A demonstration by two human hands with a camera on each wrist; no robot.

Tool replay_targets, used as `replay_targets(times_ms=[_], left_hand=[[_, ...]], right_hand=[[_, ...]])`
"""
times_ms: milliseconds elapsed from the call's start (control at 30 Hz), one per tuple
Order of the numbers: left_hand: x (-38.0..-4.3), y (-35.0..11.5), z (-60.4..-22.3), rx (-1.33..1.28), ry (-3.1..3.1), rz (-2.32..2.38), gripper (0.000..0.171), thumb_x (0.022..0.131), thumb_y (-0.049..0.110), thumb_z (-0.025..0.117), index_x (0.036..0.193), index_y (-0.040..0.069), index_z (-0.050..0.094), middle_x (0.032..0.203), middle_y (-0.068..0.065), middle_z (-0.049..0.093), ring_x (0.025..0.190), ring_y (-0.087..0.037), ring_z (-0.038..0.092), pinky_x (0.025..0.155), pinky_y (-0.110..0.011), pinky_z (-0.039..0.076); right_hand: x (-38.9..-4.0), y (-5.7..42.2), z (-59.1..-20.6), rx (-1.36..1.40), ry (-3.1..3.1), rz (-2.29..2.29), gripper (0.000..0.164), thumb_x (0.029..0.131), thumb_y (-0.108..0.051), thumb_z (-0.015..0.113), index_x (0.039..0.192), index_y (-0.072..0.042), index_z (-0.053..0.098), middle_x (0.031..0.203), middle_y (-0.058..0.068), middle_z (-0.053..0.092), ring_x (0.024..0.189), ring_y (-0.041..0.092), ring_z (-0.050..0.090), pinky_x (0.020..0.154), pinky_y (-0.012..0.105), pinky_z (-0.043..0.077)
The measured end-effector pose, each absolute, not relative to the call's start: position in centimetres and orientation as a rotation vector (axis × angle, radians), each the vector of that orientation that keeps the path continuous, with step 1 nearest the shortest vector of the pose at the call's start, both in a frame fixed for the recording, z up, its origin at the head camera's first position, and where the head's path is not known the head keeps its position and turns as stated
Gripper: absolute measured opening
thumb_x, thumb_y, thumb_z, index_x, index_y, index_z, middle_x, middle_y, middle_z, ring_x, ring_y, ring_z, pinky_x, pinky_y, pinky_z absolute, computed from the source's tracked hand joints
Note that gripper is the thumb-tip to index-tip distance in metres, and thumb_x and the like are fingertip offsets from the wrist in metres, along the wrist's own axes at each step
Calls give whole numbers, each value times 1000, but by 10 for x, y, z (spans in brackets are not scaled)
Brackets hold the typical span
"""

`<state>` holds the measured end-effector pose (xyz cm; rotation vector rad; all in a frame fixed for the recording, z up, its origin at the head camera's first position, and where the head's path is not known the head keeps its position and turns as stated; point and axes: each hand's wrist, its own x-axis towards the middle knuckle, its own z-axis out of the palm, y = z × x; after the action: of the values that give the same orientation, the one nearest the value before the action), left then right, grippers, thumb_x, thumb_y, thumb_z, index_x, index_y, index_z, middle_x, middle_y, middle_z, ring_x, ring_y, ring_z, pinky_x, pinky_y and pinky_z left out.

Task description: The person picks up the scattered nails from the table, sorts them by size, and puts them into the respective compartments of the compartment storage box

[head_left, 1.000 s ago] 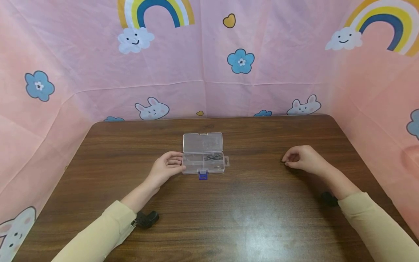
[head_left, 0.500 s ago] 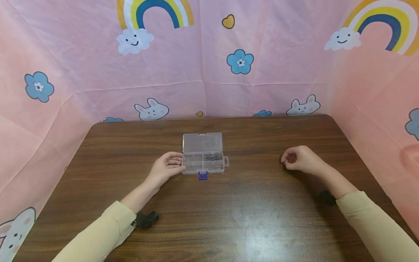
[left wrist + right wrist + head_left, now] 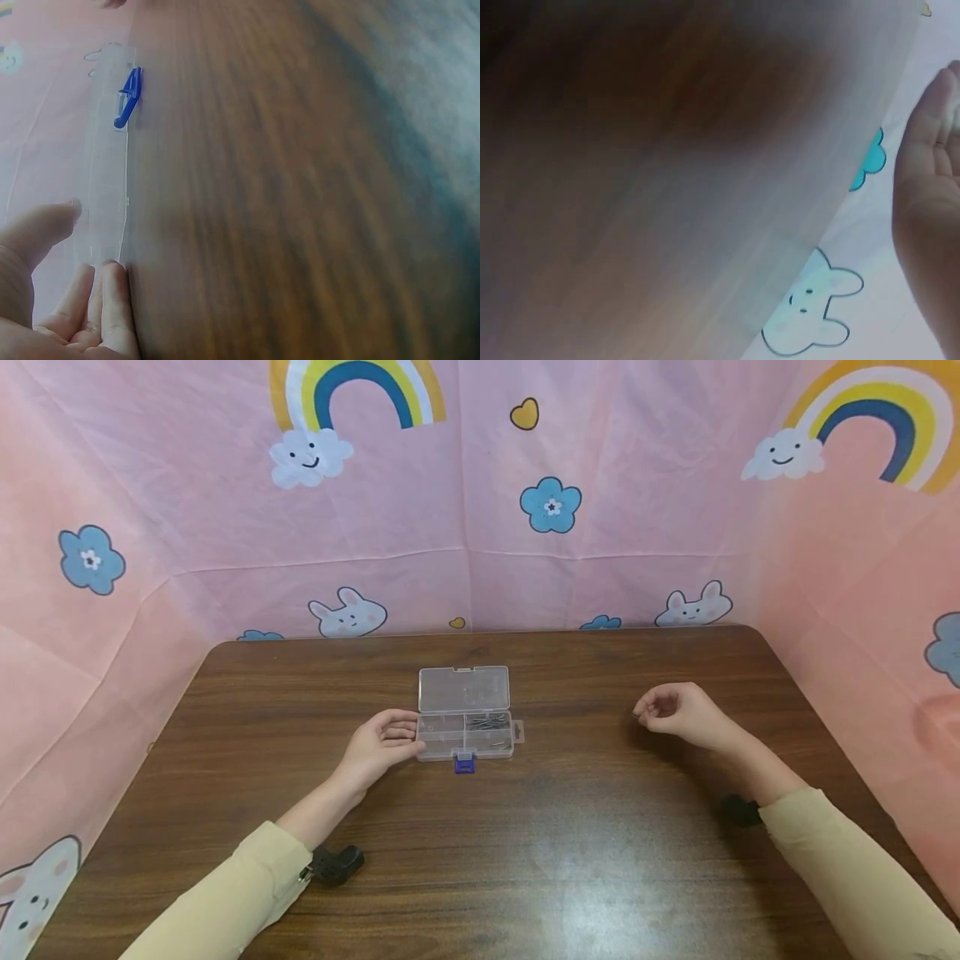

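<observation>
A clear plastic compartment box [image 3: 441, 747] lies on the table with its lid [image 3: 463, 690] folded back and its blue latch [image 3: 465, 765] hanging at the front. My left hand [image 3: 375, 747] holds the box's left end between thumb and fingers; the left wrist view shows the fingertips [image 3: 112, 274] against that end. Several thin metal screws or nails [image 3: 487, 723] lie in the back right compartment, with a few small pieces in front of them. To the right, my right hand [image 3: 686, 714] pinches a tiny dark piece at its fingertips, too small to identify.
The brown wood-grain table [image 3: 480, 860] reaches back to a pink cloth [image 3: 420, 510] printed with rainbows and rabbits, which also rises at both sides. A clear hanging tab [image 3: 519, 732] sticks out from the box's right end. Black wrist devices [image 3: 337, 865] are on both forearms.
My right hand has lifted slightly and shifted left toward the box, thumb and finger still together. The left hand and the box have stayed in place.
</observation>
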<state>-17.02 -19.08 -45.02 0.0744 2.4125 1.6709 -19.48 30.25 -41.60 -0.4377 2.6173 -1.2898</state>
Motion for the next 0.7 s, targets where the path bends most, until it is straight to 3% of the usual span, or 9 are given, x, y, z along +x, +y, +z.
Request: replay_targets(times_ms=[267, 700], left_hand=[[-170, -192, -451, 78, 2421, 1661, 52, 96, 11, 78, 143, 0, 58, 137, -24, 66, 118, -26, 69, 95, -16, 57], [-170, -191, -451, 76, 2420, 1658, 52, 97, 10, 78, 143, 0, 58, 137, -24, 65, 120, -29, 69, 98, -21, 59]], right_hand=[[-205, 281, -416, -420, 2509, -1501, 19, 94, 3, 69, 109, 14, 70, 88, -7, 75, 81, 3, 67, 75, 18, 60], [-214, 240, -417, -451, 2306, -1663, 26, 93, 6, 68, 113, 23, 64, 89, -7, 77, 82, 2, 71, 77, 20, 62]])
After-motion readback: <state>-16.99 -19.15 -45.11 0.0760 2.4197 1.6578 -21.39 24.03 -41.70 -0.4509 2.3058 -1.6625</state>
